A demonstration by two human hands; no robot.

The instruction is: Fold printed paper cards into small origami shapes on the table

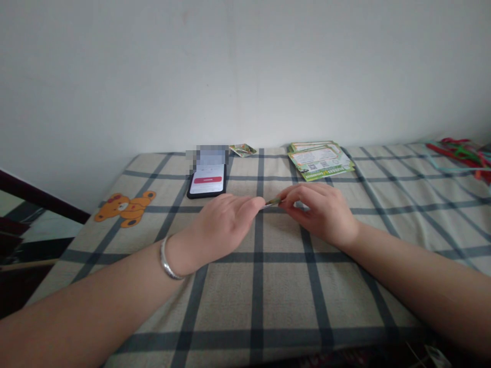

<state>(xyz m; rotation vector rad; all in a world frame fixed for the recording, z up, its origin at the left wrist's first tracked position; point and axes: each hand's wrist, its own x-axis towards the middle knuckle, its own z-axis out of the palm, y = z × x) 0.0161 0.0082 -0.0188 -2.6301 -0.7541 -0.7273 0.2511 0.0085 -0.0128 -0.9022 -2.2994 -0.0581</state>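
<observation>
A small, thin green-and-white piece of paper (272,202) spans the gap between my two hands, low over the checked cloth. My left hand (226,220), with a silver bangle at its wrist, closes on the paper's left end, its thumb along the near side. The right end is pinched between thumb and forefinger of my right hand (320,207), whose other fingers are curled. Most of the paper is hidden by my fingers, so its full shape cannot be made out.
Behind my left hand lies a phone (207,179) with its screen lit. Beside it is a small folded green paper (243,150). A stack of printed green leaflets (320,159) sits behind my right hand. Colourful strips (462,152) lie far right; a bear cutout (125,208) lies left.
</observation>
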